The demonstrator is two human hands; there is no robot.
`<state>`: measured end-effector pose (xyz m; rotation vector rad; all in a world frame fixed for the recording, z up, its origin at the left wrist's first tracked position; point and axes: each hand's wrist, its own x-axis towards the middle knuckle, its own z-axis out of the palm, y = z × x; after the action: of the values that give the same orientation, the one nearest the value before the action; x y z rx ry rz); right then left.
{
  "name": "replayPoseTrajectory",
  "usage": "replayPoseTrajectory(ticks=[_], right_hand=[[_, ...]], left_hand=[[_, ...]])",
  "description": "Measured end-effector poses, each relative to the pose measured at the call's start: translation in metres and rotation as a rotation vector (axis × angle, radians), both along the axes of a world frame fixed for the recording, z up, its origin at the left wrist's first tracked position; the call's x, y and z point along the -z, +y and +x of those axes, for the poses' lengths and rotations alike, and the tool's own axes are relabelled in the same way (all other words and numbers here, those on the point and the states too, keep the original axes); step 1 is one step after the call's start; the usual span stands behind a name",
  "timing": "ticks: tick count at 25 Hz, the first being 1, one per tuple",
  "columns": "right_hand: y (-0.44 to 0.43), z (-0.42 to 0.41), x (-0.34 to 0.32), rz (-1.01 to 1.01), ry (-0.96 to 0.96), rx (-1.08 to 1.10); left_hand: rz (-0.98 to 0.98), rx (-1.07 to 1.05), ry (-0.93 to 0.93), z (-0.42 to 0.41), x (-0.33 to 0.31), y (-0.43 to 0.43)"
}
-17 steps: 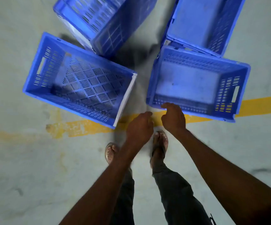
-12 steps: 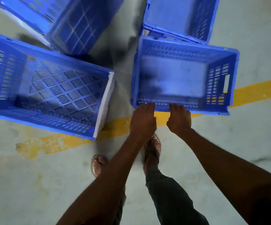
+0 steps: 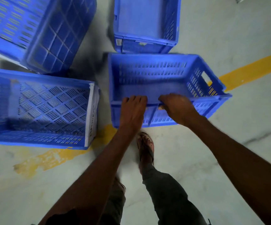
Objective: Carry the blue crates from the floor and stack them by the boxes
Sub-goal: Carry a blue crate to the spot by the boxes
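Several blue plastic crates lie on the grey floor. The nearest blue crate [image 3: 155, 75] sits straight ahead, tipped so its near long wall rises toward me. My left hand [image 3: 133, 109] and my right hand [image 3: 178, 108] both curl over that near rim, side by side, fingers hooked inside. A second crate [image 3: 38, 108] with a slotted bottom rests to the left. A third crate [image 3: 38, 28] lies on its side at the far left. A fourth crate [image 3: 146, 21] stands behind the gripped one.
A worn yellow floor line [image 3: 251, 69] runs under the crates from lower left to upper right. My sandalled foot [image 3: 145, 148] stands just short of the gripped crate. Bare concrete floor lies to the right and behind me.
Both hands moved forward from just short of the crate onto its near rim and closed on it. The crate's near side has tilted up. The view has come closer.
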<state>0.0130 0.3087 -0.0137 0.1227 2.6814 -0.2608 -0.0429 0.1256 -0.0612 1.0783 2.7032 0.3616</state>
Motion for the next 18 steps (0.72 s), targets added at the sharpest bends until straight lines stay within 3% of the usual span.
replayPoseTrajectory(ticks=[5, 9, 11, 14, 16, 18], right_hand=[[-0.001, -0.021, -0.192, -0.268, -0.093, 0.252], [-0.04, -0.005, -0.334, -0.13, -0.333, 0.118], [-0.09, 0.001, -0.387, -0.117, -0.184, -0.007], [-0.184, 0.031, -0.434, -0.124, 0.233, -0.176], [-0.247, 0.049, -0.451, -0.178, 0.476, -0.287], [-0.297, 0.061, -0.467, -0.217, 0.592, -0.437]], left_hand=[[0.067, -0.049, -0.18, -0.047, -0.196, -0.041], [0.035, -0.147, -0.284, -0.043, -0.357, -0.149], [-0.011, -0.212, -0.327, -0.028, -0.424, -0.211], [-0.082, -0.217, -0.306, 0.02, -0.5, -0.286], [-0.223, -0.21, -0.271, 0.056, -0.523, -0.322], [-0.263, -0.287, -0.175, 0.095, -0.54, -0.352]])
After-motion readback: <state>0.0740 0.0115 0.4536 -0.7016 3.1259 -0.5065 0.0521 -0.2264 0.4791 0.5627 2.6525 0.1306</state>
